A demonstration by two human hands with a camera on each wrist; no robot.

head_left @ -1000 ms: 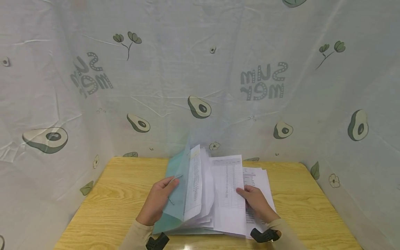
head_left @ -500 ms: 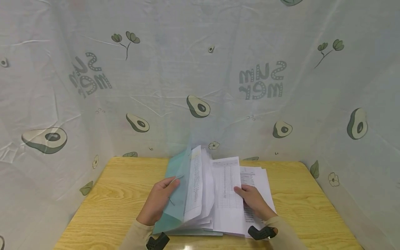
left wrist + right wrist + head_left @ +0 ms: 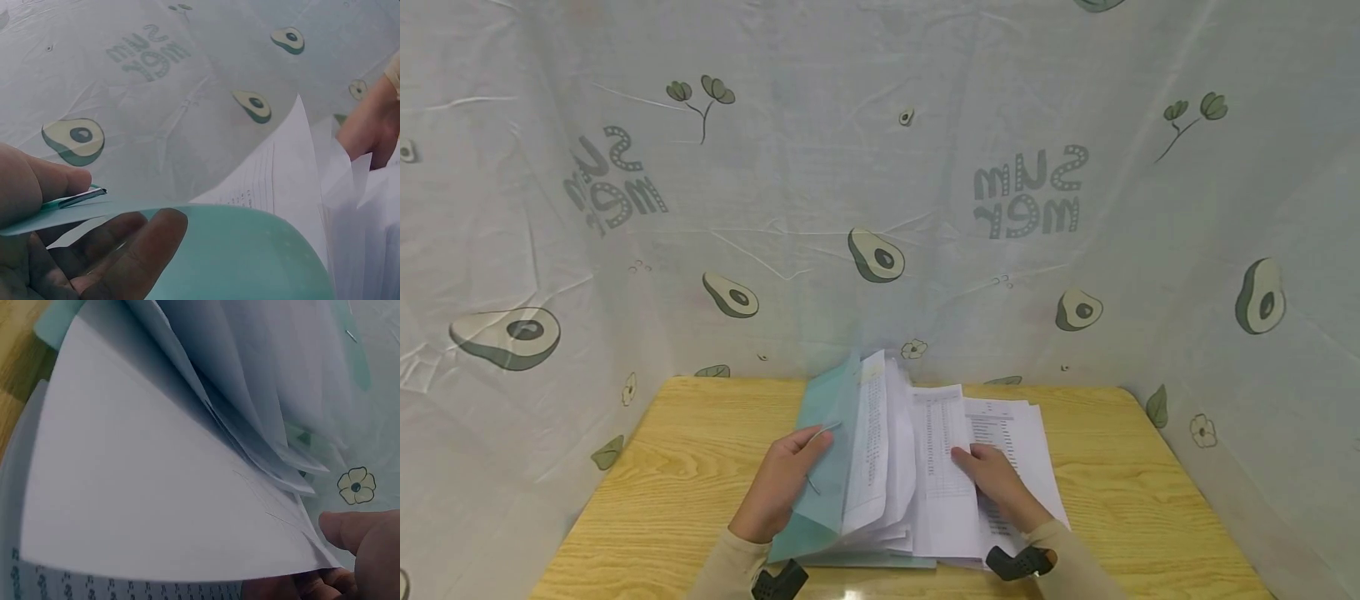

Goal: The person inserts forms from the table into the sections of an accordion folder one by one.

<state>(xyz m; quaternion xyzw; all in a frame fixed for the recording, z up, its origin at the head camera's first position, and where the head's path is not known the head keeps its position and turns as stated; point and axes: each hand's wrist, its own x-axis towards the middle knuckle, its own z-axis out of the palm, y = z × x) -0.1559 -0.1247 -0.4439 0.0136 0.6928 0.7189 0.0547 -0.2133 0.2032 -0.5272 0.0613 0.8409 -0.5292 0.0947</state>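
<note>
My left hand (image 3: 784,477) pinches the raised cover of a teal paper folder (image 3: 250,250), thumb on one side and fingers on the other. A thin fastener strip (image 3: 84,198) lies by that thumb, one end showing metal in the left wrist view. Inside the folder several printed sheets (image 3: 871,442) stand up and lean over. My right hand (image 3: 1000,483) holds the right edge of one printed sheet (image 3: 943,492) between thumb and fingers. In the right wrist view, this sheet (image 3: 137,469) curves upward and its near face looks blank. Beneath it lies more printed paper (image 3: 1026,450).
A wooden table (image 3: 700,450) carries the folder and papers, with its wood grain showing on both sides. A pale curtain (image 3: 820,167) printed with avocados encloses the back and sides. Each wrist bears a black camera mount (image 3: 778,579).
My right hand has moved left with the edge of the held sheet, which now bows more. More of the printed paper beneath shows at the right. My left hand stays nearly still.
</note>
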